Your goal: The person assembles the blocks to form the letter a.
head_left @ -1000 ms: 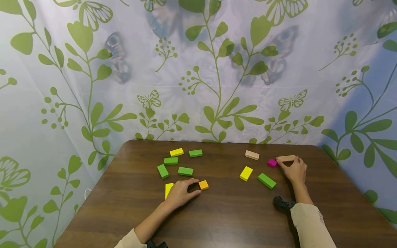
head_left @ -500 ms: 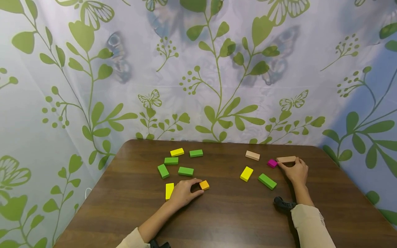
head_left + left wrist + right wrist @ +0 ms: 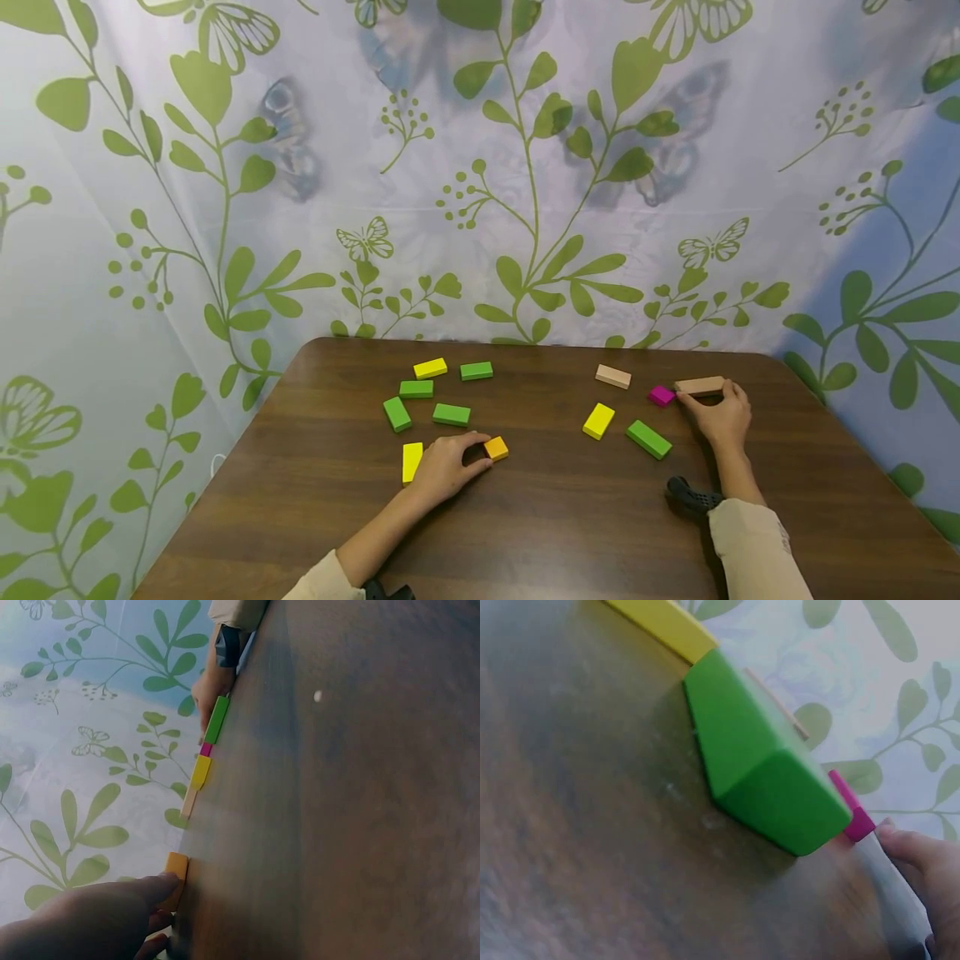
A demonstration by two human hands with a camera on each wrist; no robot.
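Left pinch, head view: our left hand (image 3: 446,467) has thumb and index finger partly apart, tips at the left end of the orange block (image 3: 497,449); we read it as a light hold.
Right span, head view: our right hand (image 3: 724,417) holds the long tan block (image 3: 699,386) end to end, thumb left, index finger right.
Tan block height: we can't tell whether it's off the table (image 3: 570,517).
Right cluster, head view: magenta block (image 3: 662,396) just beside our right thumb; long green block (image 3: 649,440), right yellow block (image 3: 598,422) and short tan block (image 3: 613,377) lie apart.
Left cluster, head view: four green blocks (image 3: 452,415) and far yellow block (image 3: 430,368) beyond our left hand; near yellow block (image 3: 412,462) partly hidden by it.
Left wrist view: index finger lies against the orange block; thumb contact unclear.
Right wrist view: long green block dominates, magenta block near our fingertip; can't make out the long tan block.
Step, our call: taking hold, one block per hand.
Next move, our call: needs a firmer left pinch before any lift, and the tan end kept clear of magenta.
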